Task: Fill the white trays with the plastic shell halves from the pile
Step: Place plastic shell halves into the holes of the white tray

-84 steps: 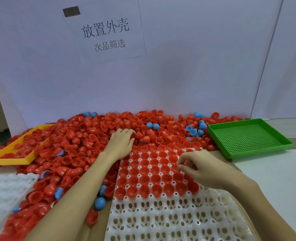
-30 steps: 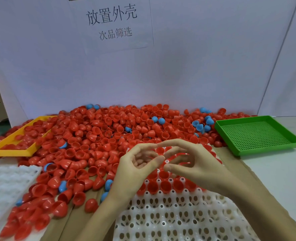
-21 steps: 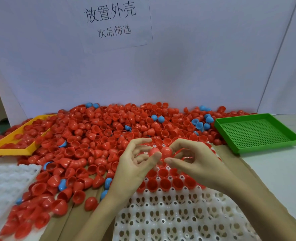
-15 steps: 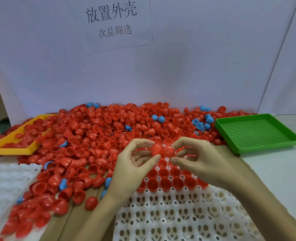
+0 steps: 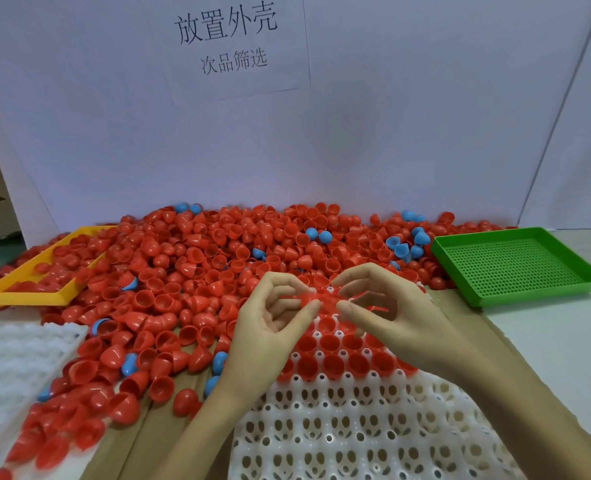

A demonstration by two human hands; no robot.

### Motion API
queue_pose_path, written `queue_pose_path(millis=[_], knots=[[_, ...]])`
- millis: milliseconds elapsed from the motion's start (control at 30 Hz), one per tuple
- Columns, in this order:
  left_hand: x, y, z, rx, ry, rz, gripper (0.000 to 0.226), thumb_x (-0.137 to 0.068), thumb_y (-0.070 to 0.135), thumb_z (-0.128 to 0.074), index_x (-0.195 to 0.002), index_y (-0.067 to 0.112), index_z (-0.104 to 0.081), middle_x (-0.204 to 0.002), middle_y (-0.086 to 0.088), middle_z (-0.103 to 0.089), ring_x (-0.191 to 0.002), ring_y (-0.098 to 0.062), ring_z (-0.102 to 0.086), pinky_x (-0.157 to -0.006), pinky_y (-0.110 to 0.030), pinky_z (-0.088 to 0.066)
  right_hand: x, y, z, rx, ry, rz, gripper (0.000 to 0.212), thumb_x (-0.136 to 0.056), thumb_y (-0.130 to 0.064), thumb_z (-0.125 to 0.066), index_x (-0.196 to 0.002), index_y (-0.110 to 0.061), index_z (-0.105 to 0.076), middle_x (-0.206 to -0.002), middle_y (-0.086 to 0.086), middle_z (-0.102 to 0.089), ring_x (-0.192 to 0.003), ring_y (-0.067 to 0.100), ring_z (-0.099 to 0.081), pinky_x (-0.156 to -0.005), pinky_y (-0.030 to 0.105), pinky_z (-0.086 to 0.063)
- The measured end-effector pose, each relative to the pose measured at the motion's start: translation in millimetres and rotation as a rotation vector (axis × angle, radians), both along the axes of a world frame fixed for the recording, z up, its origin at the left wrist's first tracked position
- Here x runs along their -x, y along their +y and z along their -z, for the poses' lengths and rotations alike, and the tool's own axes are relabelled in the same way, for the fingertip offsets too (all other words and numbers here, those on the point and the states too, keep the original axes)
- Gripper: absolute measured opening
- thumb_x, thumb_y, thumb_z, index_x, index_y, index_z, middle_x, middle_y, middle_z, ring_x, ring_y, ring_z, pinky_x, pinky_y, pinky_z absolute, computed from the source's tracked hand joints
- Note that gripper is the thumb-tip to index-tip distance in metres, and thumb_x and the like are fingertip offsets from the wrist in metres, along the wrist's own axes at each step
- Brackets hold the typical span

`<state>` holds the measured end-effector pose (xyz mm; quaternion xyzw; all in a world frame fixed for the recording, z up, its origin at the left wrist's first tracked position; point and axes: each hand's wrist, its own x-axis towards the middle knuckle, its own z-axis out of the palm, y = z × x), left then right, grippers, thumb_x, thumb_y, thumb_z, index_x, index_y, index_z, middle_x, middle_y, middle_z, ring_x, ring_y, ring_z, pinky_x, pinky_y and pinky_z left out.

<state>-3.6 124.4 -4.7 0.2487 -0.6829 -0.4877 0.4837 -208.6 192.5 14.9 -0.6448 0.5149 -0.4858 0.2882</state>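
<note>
Holding a red shell (image 5: 316, 299) between them, both hands, left (image 5: 270, 323) and right (image 5: 387, 313), pinched it above the white tray (image 5: 339, 438), seemingly to pull stuck halves apart.

**Brown tabletop under trays and a heap of shells**

Flat brown cardboard-like table surface (image 5: 169, 441), pale white towards the right edge. Heaped across the far half: a broad pile of red plastic shell halves (image 5: 218, 258), sprinkled with a few blue plastic shell halves (image 5: 405, 247), spilling forward down the left side. Resting at centre front: a white perforated plastic tray (image 5: 339, 441), far rows filled with red halves, near rows bare. At the left edge: a second white moulded tray (image 5: 10, 362), touched by the spill. Far left: a shallow yellow plastic tray (image 5: 27, 294), partly buried. Far right: a green perforated plastic tray (image 5: 516, 265), just beside the heap.
</note>
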Motion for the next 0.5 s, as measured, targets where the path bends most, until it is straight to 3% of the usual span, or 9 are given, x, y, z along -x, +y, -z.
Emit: queue_pose_path(millis=[133, 200, 333, 433, 500], knots=[[0.2, 1.6, -1.7, -0.048, -0.034, 0.036, 0.016, -0.106, 0.027, -0.059, -0.118, 0.020, -0.068, -0.086, -0.013, -0.076, -0.077, -0.028, -0.077, -0.072, -0.029, -0.062, -3.7, 3.4, -1.7, 0.009, 0.079, -0.065, 0.048, -0.094, -0.030, -0.077, -0.137, -0.042, -0.059, -0.117, -0.015, -0.065, -0.103, 0.018, -0.073, -0.081, 0.043, -0.064], [-0.4, 2.4, 0.2, -0.083, -0.066, 0.061, 0.023, -0.107, 0.037, -0.055, -0.113, 0.022, -0.071, -0.083, -0.014, -0.075, -0.071, -0.030, -0.075, -0.067, -0.030, -0.060, -7.0, 3.4, -1.5, 0.041, 0.137, -0.077, 0.042, -0.096, -0.023, -0.076, -0.133, -0.039, -0.064, -0.122, -0.018, -0.066, -0.102, 0.018, -0.074, -0.078, 0.043, -0.064], [0.6, 2.1, 3.3, -0.144, -0.106, 0.090, 0.036, -0.107, 0.051, -0.046, -0.106, 0.029, -0.074, -0.082, -0.013, -0.075, -0.067, -0.033, -0.075, -0.061, -0.031, -0.060, -9.8, 1.6, 2.3, 0.035, 0.104, -0.007, 0.020, -0.096, -0.026, -0.075, -0.115, -0.031, -0.074, -0.104, -0.008, -0.075, -0.091, 0.018, -0.075, -0.071, 0.035, -0.064], [1.7, 1.5, 3.5, -0.124, -0.095, 0.073, 0.030, -0.102, 0.055, -0.059, -0.119, 0.032, -0.068, -0.101, -0.006, -0.076, -0.078, -0.029, -0.078, -0.074, -0.044, -0.066, -8.1, 0.4, 3.1, 0.036, 0.055, 0.047, 0.011, -0.098, -0.027, -0.071, -0.109, -0.024, -0.075, -0.091, -0.004, -0.077, -0.077, 0.014, -0.076, -0.062, 0.024, -0.059], [0.1, 0.2, 4.1, -0.059, -0.098, 0.090, 0.035, -0.094, 0.043, -0.076, -0.126, 0.033, -0.063, -0.112, 0.002, -0.073, -0.091, -0.026, -0.078, -0.083, -0.043, -0.065, -7.6, -0.3, 2.6, 0.028, 0.020, 0.060, 0.011, -0.099, -0.027, -0.069, -0.107, -0.022, -0.075, -0.084, 0.000, -0.077, -0.068, 0.014, -0.074, -0.058, 0.020, -0.055]])
